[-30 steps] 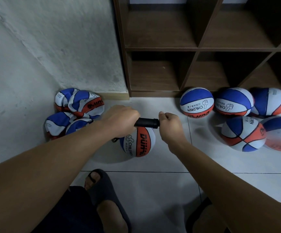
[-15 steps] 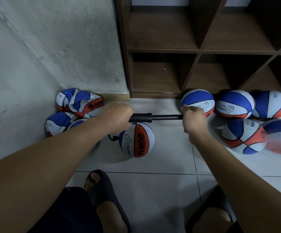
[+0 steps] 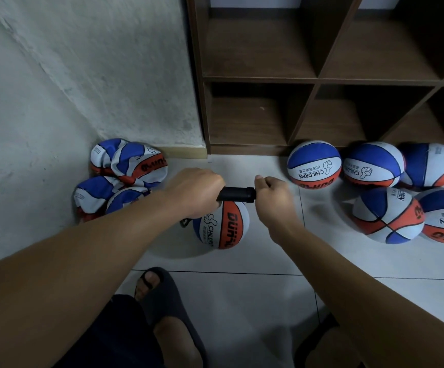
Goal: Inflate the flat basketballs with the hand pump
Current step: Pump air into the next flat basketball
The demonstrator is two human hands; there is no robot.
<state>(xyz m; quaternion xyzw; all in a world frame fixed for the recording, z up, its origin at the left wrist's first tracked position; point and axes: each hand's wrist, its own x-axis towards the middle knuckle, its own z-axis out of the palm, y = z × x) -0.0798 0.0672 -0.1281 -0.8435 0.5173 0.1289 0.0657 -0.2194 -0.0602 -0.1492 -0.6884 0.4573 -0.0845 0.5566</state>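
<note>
Nearest, foot: a bare foot in a dark slide sandal point(image 3: 160, 296) stands on the pale floor tiles point(image 3: 242, 314), toes toward the wall.
Forearms: both reach forward from the lower corners and meet over the middle of the floor.
Left hand point(image 3: 194, 191): fingers curled tight round the barrel of the black hand pump point(image 3: 238, 193), which lies level, pointing right.
Right hand point(image 3: 272, 193): fist closed at the pump's right end, right against the barrel's collar; the handle it grips is hidden inside the fist, and no rod shows between hand and barrel.
Ball on the pump: a red, white and blue basketball point(image 3: 222, 225) sits on the tiles just below the two hands, round in shape; a thin dark hose point(image 3: 185, 223) loops out at its left side.
Flat balls: four crumpled basketballs point(image 3: 121, 179) are heaped in the corner by the rough white wall point(image 3: 83, 88), left of the left hand.
Full balls: five round basketballs point(image 3: 375, 181) cluster on the tiles to the right, touching one another.
Farthest, shelf: a dark wooden cubby unit point(image 3: 321, 81) stands against the wall, the back row of three full balls at its foot.
</note>
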